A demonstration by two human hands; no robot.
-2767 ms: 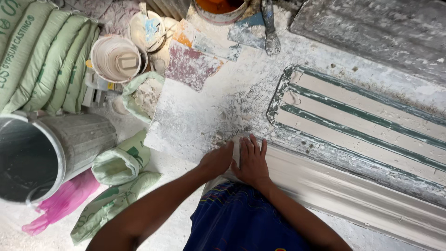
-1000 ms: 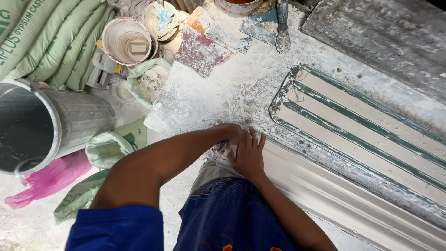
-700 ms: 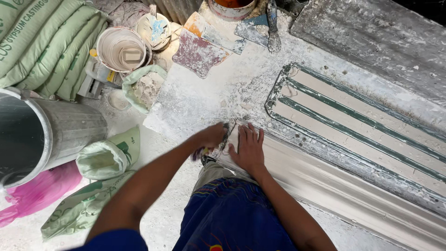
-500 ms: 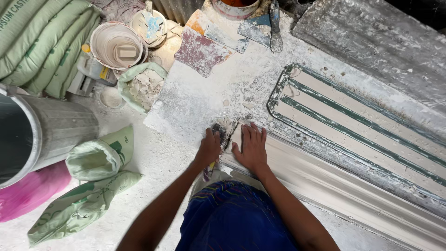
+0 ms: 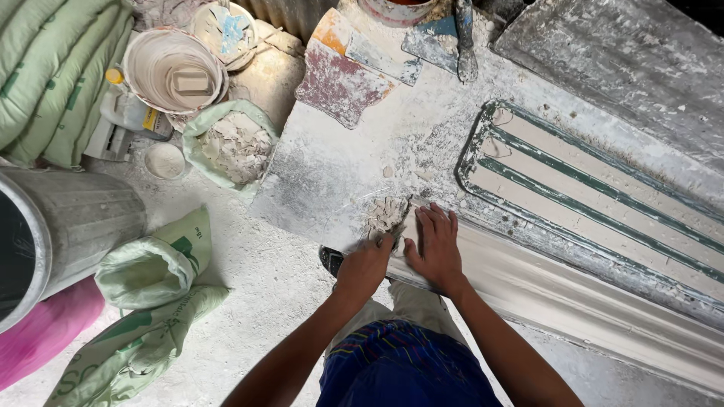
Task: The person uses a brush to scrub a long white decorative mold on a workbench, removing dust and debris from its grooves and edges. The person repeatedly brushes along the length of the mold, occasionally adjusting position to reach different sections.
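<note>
The person's left hand [image 5: 367, 264] reaches forward from a bent forearm, knuckles up and fingers curled down over the near edge of a small heap of pale, broken plaster flakes [image 5: 385, 214]; the fingertips seem to touch the heap, but whether they grip anything cannot be told from this angle. The right hand [image 5: 436, 245] lies flat, palm down, fingers spread and pointing away from the body, pressing on the near end of a long white moulded plaster cornice strip [image 5: 573, 301]. The two hands sit side by side, thumbs almost meeting. The heap of flakes lies just beyond the left hand and just left of the right fingertips, on a white, dust-covered work surface [image 5: 324, 169].

Farther right on the surface lies a long grey-green ribbed mould [image 5: 603, 196] filled with pale plaster, running parallel to the cornice strip. To the left of the surface, on the dusty floor, stand an open light-green bag of white plaster chunks [image 5: 230, 143], a round plaster-caked bucket [image 5: 173, 71], a grey metal drum [image 5: 68, 226] and a folded light-green sack [image 5: 151, 264]. A stained reddish board [image 5: 339, 83] rests at the surface's far edge.
</note>
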